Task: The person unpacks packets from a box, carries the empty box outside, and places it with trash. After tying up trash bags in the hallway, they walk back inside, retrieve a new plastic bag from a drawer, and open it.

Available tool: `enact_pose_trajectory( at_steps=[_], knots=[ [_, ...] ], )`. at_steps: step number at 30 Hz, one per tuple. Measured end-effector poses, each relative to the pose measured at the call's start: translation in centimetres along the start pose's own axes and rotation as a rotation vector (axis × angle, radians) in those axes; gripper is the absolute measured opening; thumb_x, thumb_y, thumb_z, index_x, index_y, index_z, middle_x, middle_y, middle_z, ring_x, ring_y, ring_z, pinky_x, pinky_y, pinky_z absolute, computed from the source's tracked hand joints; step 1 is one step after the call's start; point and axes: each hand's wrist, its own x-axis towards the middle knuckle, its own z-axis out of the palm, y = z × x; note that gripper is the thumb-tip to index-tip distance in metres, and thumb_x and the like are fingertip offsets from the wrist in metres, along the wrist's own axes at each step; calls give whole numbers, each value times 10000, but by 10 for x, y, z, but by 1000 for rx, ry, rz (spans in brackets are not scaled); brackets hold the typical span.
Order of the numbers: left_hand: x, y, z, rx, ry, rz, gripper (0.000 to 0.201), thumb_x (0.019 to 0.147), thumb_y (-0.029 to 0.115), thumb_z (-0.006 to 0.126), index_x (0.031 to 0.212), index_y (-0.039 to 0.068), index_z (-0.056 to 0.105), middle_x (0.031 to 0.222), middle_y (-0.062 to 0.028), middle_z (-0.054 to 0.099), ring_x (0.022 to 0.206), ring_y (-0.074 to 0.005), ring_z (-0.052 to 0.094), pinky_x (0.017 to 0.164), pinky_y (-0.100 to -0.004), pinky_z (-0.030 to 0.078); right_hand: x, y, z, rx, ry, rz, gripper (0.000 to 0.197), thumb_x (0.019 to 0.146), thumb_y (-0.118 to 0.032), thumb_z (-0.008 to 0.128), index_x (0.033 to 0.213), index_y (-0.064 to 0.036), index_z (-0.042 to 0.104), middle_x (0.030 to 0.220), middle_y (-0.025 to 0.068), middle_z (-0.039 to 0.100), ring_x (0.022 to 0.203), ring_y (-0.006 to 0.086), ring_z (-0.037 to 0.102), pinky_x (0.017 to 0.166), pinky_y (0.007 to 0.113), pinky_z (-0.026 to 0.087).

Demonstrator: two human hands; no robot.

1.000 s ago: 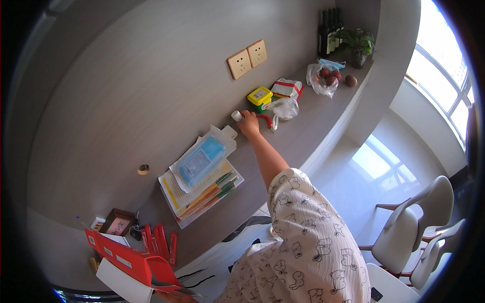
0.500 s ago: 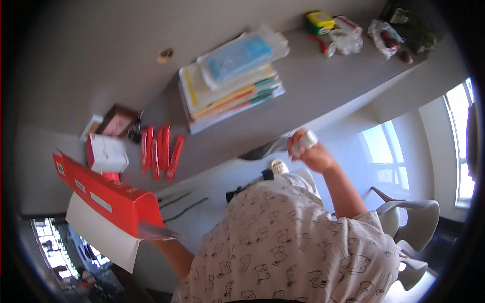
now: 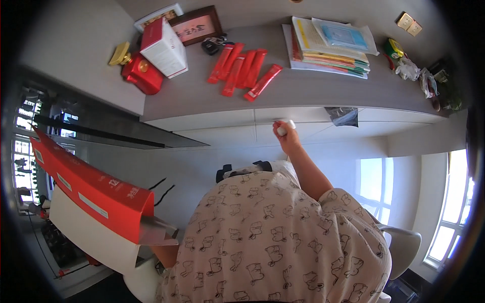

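Observation:
My right hand (image 3: 286,138) is in front of the cabinet, closed around a small white object (image 3: 291,123) whose kind I cannot make out. At the lower left is a long red cardboard box (image 3: 106,197) with a white side flap, held up off the floor. My left forearm (image 3: 164,254) runs in behind the box's near end, so the left hand's fingers are hidden. Several red stick sachets (image 3: 241,69) lie on the grey counter (image 3: 202,101), beyond both hands.
Left on the counter are a red bottle (image 3: 143,73) with a gold cap, a white-and-red box (image 3: 164,48), a picture frame (image 3: 197,25) and keys (image 3: 214,44). A stack of papers (image 3: 328,48) lies right of the sachets. A dark plastic bag (image 3: 344,117) hangs at the cabinet front (image 3: 293,118).
My view has turned and shifted, so the counter now runs more level, higher in the picture. The red box stays up at the left. My right hand still holds the white object.

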Motion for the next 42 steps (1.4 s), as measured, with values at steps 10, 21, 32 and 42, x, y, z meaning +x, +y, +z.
enact_pose_trajectory(
  at_steps=[10,21,32,42],
  knots=[
    [32,0,-39,29,58,7,535,766,355,524,1182,48,387,1061,-122,496,827,-235,510,689,-355,455,30,11,-9,332,174,-147,327,648,-88,500,972,-99,457,955,55,495,863,215,482,803,428,430],
    [103,-31,43,23,-202,-70,550,765,356,525,1184,34,373,1067,-127,488,846,-234,506,699,-356,453,-35,31,-57,145,198,-53,340,681,-104,506,1016,-83,454,945,75,515,897,231,508,808,400,434],
    [146,-89,156,-31,-493,-230,566,763,358,526,1186,20,359,1072,-133,480,865,-234,502,709,-358,451,-179,-77,3,-1685,-14,431,280,660,-211,636,883,-81,529,617,59,573,603,126,565,527,263,450],
    [152,-88,168,-15,-496,-202,581,762,359,527,1187,8,346,1078,-139,473,883,-234,498,719,-360,450,-176,-125,91,-2240,107,-256,747,629,-250,682,1259,-119,303,1258,154,318,1121,284,383,901,351,361]
  ],
)
